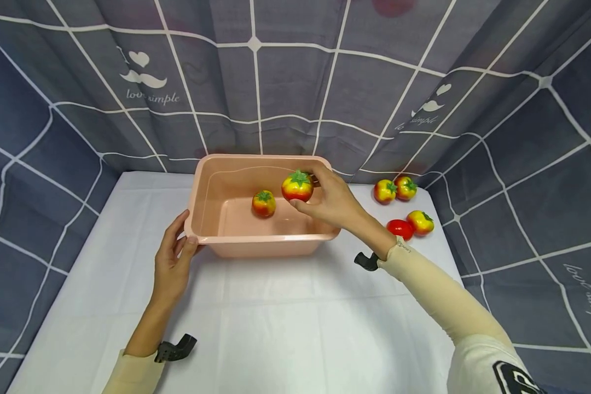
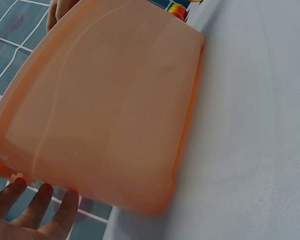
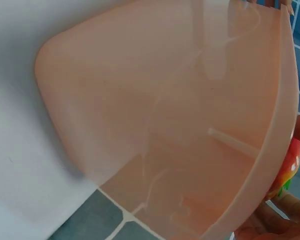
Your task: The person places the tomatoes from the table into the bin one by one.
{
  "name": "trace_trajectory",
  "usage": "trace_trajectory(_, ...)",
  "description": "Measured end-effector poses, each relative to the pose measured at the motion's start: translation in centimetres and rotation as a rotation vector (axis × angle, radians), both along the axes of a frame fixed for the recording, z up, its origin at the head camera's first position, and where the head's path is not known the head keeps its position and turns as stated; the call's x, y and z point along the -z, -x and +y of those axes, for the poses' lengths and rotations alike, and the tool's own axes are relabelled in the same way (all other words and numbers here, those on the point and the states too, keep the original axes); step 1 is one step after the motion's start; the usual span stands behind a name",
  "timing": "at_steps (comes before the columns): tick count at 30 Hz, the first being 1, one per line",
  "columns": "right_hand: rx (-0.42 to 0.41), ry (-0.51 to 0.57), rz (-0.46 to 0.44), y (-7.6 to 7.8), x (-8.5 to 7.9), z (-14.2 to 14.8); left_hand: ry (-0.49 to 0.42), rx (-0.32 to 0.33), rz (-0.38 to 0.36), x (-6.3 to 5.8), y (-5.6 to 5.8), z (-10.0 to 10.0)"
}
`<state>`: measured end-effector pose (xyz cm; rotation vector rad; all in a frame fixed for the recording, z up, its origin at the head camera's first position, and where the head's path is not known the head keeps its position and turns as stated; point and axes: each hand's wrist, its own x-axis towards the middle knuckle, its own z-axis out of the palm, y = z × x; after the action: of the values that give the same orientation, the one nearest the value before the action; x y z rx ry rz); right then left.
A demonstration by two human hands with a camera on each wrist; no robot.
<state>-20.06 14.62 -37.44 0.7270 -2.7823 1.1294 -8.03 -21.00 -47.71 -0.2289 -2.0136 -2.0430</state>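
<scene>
A pink plastic basin (image 1: 266, 249) stands on the white table, one red-and-yellow tomato (image 1: 263, 204) with a green leafy top lying inside. Over the basin's right half, my right hand (image 1: 327, 200) pinches a second tomato (image 1: 297, 186) between thumb and fingers. The right wrist view shows that held tomato (image 3: 291, 165) partly, past the basin's rim (image 3: 285, 115). My left hand (image 1: 174, 262) grips the basin's front left corner, thumb at the rim. Its fingers (image 2: 65, 212) lie along the basin's end in the left wrist view.
Right of the basin lie more tomatoes (image 1: 384, 191), several in all, beside a smooth red fruit or vegetable (image 1: 400, 229). Grey checked curtain (image 1: 295, 82) surrounds the white table (image 1: 276, 328) at the back and sides.
</scene>
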Motion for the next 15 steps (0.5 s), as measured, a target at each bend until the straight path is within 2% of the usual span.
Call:
trace_trajectory(5, -0.048, -0.075, -0.012, 0.3, -0.4, -1.1, 0.001, 0.0, 0.001, 0.0, 0.0, -0.1)
trace_trajectory(15, -0.093, -0.074, -0.003, 0.9, -0.6, -2.0, 0.004, -0.004, -0.008, -0.1, 0.0, 0.0)
